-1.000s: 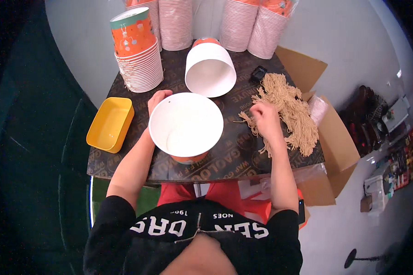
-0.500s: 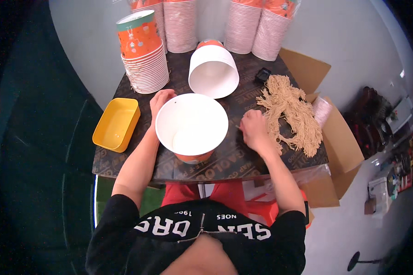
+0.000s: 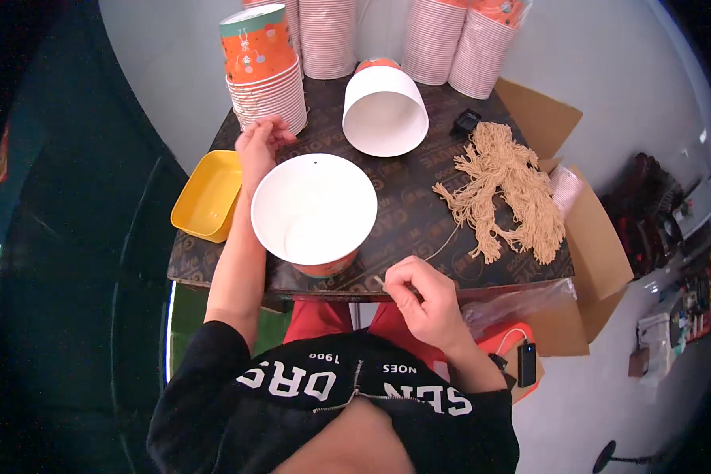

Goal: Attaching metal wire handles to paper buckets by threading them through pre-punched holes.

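Observation:
A white-lined paper bucket (image 3: 314, 207) with an orange outside stands upright at the near edge of the table. A small dark hole shows by its far rim. My left hand (image 3: 265, 144) is beyond the bucket's far left side, its fingers loosely spread and holding nothing, close to a stack of paper buckets (image 3: 265, 103). At the table's front edge, right of the bucket, my right hand (image 3: 423, 296) pinches a thin tan cord (image 3: 442, 246). One end pokes out past the fingertips; the cord trails back towards a bundle of tan cords (image 3: 521, 197).
A second paper bucket (image 3: 385, 122) lies on its side farther back. The yellow tray (image 3: 208, 197) sits at the table's left edge. Tall bucket stacks (image 3: 434, 47) line the back. A small black object (image 3: 466, 121) lies by the cords. An open cardboard box (image 3: 596, 253) stands at right.
My right hand has moved nearer and slightly left, drawing the cord out from the bundle. My left hand has shifted away, towards the stack. The near bucket sits slightly farther left in view.

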`<state>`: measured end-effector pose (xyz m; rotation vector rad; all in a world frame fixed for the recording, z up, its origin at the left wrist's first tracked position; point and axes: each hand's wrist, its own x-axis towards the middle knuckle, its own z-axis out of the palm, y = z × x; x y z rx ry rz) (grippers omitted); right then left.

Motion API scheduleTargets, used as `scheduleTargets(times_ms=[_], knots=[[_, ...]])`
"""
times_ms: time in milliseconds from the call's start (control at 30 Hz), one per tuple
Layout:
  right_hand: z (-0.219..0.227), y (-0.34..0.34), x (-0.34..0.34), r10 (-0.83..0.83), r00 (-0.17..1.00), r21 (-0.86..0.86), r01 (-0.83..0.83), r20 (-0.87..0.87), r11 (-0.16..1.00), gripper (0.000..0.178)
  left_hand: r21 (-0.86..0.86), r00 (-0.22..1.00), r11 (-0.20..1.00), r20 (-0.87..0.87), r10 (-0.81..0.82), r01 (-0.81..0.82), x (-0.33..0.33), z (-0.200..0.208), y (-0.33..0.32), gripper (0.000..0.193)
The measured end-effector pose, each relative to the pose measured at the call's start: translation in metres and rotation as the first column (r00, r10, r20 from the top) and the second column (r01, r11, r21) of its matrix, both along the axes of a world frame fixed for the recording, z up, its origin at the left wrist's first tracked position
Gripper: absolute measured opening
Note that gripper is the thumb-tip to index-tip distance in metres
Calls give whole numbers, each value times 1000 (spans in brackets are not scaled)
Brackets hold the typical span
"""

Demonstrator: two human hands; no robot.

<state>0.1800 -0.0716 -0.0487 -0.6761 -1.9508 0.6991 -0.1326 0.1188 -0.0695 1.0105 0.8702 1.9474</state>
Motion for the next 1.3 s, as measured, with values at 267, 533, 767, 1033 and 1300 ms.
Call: scheduleTargets(times_ms=[267,533,767,1033,1300], knots=[[-32,5,2,-149,903,-357,-5,-404,934,9,262,668,854,-733,-126,449,-6,64,-138,36],[-33,12,0,-142,850,-431,-107,-507,896,11,-57,120,973,-989,-85,223,18,67,-183,16],[-34,6,1,-146,874,-504,-125,-464,855,9,34,121,983,-993,12,179,70,55,-179,14],[-34,12,-9,-180,922,-542,-38,-343,839,10,69,224,990,-974,40,124,82,65,-179,12],[-33,21,-19,-159,933,-532,-40,-323,846,10,103,167,992,-982,89,77,70,79,-174,12]])
